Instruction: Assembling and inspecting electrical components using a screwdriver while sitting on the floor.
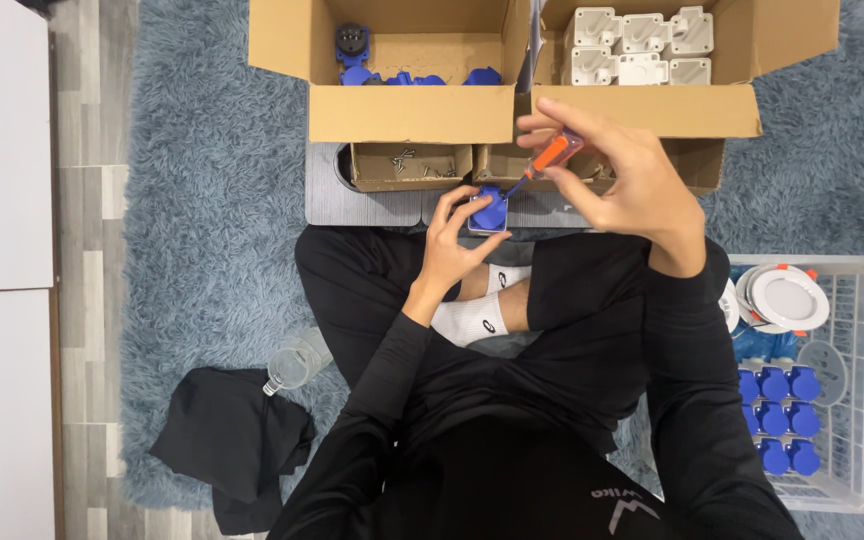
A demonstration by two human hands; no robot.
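Observation:
Seated cross-legged on a blue-grey rug, I hold a small blue socket part (pixel 491 212) in my left hand (pixel 455 243), fingers wrapped around its sides. An orange-handled screwdriver (pixel 549 160) is gripped in my right hand (pixel 620 178), its thin shaft slanting down-left with the tip on the blue part. Both hands work over a grey board (pixel 352 200) just in front of my knees.
A large cardboard box (pixel 412 110) holds blue parts on the left and white housings (pixel 642 45) on the right. Small trays of screws (pixel 410 165) sit before it. To the right, a white basket (pixel 852 400) contains blue parts and white discs. A clear bottle (pixel 295 362) and black cloth (pixel 232 445) lie at my left.

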